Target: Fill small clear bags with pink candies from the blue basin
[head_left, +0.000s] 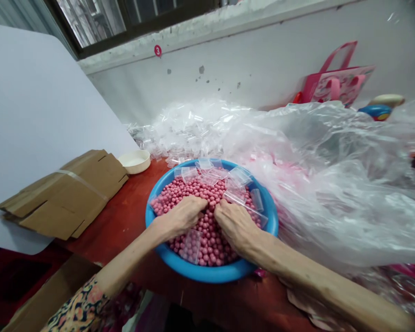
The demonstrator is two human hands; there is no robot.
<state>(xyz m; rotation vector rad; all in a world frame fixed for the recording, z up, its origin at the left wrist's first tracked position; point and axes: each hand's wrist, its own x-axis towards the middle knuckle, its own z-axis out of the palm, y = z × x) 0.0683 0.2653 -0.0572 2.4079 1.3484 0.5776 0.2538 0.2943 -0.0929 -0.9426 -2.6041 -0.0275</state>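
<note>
Left hand: I have the left hand (188, 213) reaching into the pink beads (212, 251), fingers curled; its fingertips are partly hidden, so I cannot tell whether they are closed on anything.
Right hand: my right hand (235, 222) is just beside it, knuckles up and fingers bent down into the beads; I cannot tell whether its fingertips meet or grip.
Gap: a narrow strip of beads shows between the two hands, which are apart.
Beads: round, heaped inside the blue basin (207, 275), around both hands.
Clear pieces: flat clear plastic pieces (192, 246) lie on the beads, most along the far and right sides, one near me.
Basin: upright on the red table (124, 226).
Left of basin: a white round dish (136, 161), folded cardboard (72, 196) and a large white panel (38, 101).
Behind: a pile of clear plastic (190, 131) near the wall (249, 78).
Right: crumpled plastic sheeting (352, 193), with a pink bag (342, 85) beyond it.
Sleeve: a patterned sleeve (78, 306) on my left arm.
</note>
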